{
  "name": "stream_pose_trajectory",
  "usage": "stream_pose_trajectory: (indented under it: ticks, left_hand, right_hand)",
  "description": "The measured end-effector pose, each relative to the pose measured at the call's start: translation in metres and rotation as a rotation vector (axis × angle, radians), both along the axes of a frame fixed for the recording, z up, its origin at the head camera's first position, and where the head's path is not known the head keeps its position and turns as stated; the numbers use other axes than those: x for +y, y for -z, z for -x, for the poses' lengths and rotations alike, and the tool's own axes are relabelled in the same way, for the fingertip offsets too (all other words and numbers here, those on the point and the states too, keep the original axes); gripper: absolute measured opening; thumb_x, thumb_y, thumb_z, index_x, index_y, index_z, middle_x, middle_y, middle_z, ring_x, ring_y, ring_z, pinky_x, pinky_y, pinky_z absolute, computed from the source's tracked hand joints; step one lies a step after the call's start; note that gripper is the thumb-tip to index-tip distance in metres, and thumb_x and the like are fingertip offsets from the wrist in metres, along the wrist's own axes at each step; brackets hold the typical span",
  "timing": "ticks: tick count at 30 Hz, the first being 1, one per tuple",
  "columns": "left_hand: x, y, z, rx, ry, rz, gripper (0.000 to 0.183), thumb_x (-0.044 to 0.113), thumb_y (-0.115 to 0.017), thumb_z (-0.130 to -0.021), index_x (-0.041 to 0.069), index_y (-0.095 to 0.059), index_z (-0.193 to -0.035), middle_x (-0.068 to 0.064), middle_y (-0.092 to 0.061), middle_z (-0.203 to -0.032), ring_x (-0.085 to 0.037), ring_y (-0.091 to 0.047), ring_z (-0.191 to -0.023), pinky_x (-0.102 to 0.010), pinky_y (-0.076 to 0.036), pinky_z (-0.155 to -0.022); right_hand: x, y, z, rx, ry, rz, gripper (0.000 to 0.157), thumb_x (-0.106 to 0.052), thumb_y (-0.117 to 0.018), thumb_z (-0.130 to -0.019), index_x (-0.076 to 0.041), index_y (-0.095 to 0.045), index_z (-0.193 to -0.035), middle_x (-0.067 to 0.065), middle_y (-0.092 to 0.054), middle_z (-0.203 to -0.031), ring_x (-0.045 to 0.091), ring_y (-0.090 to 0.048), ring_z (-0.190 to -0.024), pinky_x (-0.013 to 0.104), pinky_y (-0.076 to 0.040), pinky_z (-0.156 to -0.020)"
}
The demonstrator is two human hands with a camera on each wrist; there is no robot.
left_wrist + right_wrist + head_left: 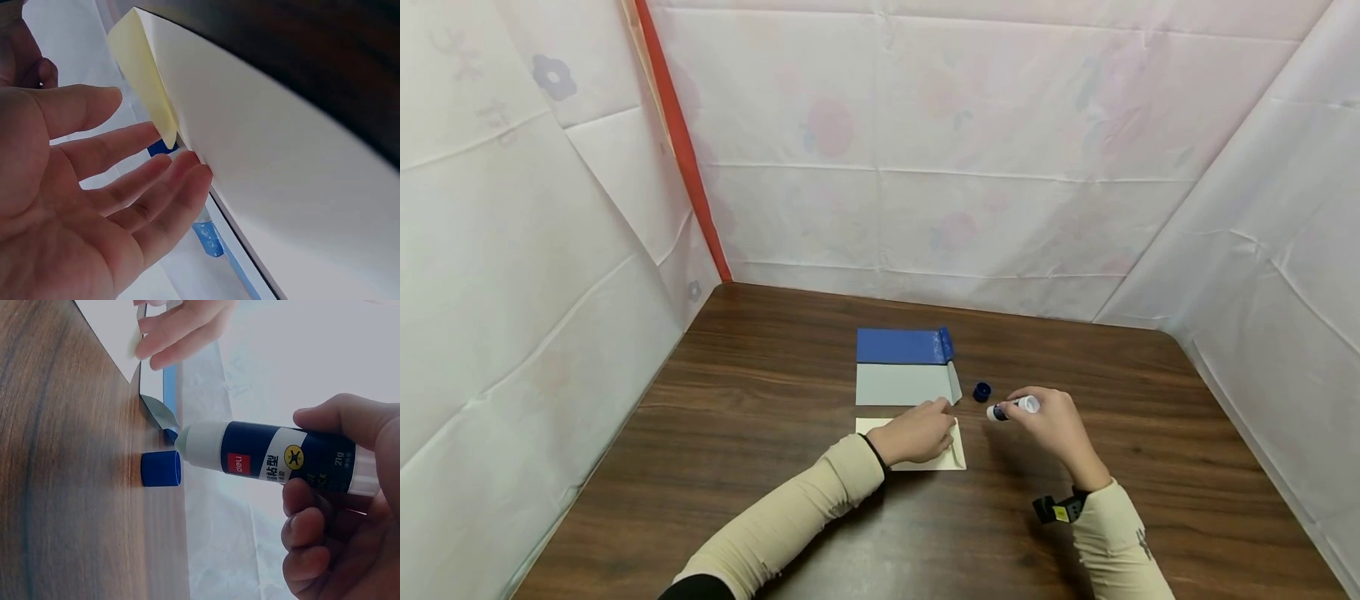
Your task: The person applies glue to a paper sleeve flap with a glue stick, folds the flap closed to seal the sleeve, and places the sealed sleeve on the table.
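Note:
A cream envelope (928, 464) lies on the table with my left hand (917, 435) over it. In the left wrist view its flap (139, 72) stands up at one end, and my loosely bent fingers (178, 200) have their tips at the envelope's edge. To the right, my right hand (1054, 421) grips a glue stick (250, 450) by its base end, above the table. The glue stick is uncapped, its pale tip (182, 444) pointing toward the envelopes. Its dark blue cap (982, 392) stands on the table between the glue stick and the grey envelope.
Behind the cream envelope lie a pale grey envelope (901, 384) and a blue envelope (898, 346), both with flaps at the right end. The brown wooden table (760, 375) meets sheet-covered walls (985, 167) at the back and sides.

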State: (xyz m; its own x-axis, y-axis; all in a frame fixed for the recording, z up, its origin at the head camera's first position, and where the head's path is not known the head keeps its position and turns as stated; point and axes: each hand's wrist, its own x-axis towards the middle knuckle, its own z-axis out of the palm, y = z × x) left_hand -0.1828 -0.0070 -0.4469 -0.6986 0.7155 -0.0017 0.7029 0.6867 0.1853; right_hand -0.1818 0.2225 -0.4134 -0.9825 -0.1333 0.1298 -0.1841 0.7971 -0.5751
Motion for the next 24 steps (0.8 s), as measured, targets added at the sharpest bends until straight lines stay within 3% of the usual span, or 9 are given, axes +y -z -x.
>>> stream_pose_trajectory:
  ticks: [7, 13, 18, 24]
  left_hand:
    - [0.001, 0.000, 0.000, 0.079, 0.035, 0.077, 0.024, 0.030, -0.064, -0.093, 0.015, -0.066, -0.075, 0.000, -0.068, -0.095, -0.015, -0.060, -0.094, -0.026, -0.046, -0.088]
    - [0.003, -0.001, -0.002, 0.054, 0.034, 0.109, 0.029, 0.031, -0.065, -0.093, 0.013, -0.069, -0.070, -0.002, -0.067, -0.109, -0.017, -0.060, -0.099, -0.026, -0.046, -0.090]
    - [0.006, -0.002, -0.001, 0.088, 0.029, 0.155, 0.023, 0.031, -0.065, -0.092, 0.012, -0.072, -0.079, -0.002, -0.066, -0.109, -0.017, -0.059, -0.096, -0.026, -0.047, -0.087]
    - [0.014, -0.007, -0.004, 0.087, -0.035, 0.201, 0.026, 0.029, -0.066, -0.091, 0.011, -0.070, -0.108, -0.002, -0.064, -0.109, -0.017, -0.060, -0.097, -0.025, -0.050, -0.086]
  right_hand:
    - [-0.001, 0.000, 0.000, -0.003, -0.008, 0.014, 0.021, -0.025, -0.072, -0.086, -0.005, -0.076, -0.092, 0.014, -0.073, -0.089, 0.012, -0.053, -0.063, 0.025, -0.041, -0.051]
    - [0.000, 0.002, 0.000, -0.002, -0.014, 0.017, 0.020, -0.024, -0.073, -0.086, -0.005, -0.076, -0.092, 0.014, -0.073, -0.089, 0.012, -0.052, -0.060, 0.024, -0.041, -0.049]
    - [-0.001, 0.001, -0.001, -0.001, -0.013, 0.028, 0.020, -0.024, -0.072, -0.086, -0.005, -0.075, -0.092, 0.014, -0.073, -0.087, 0.013, -0.051, -0.059, 0.025, -0.040, -0.048]
    - [-0.001, 0.000, -0.002, -0.013, -0.015, 0.039, 0.020, -0.023, -0.072, -0.086, -0.004, -0.075, -0.092, 0.013, -0.073, -0.086, 0.012, -0.050, -0.059, 0.025, -0.040, -0.048]
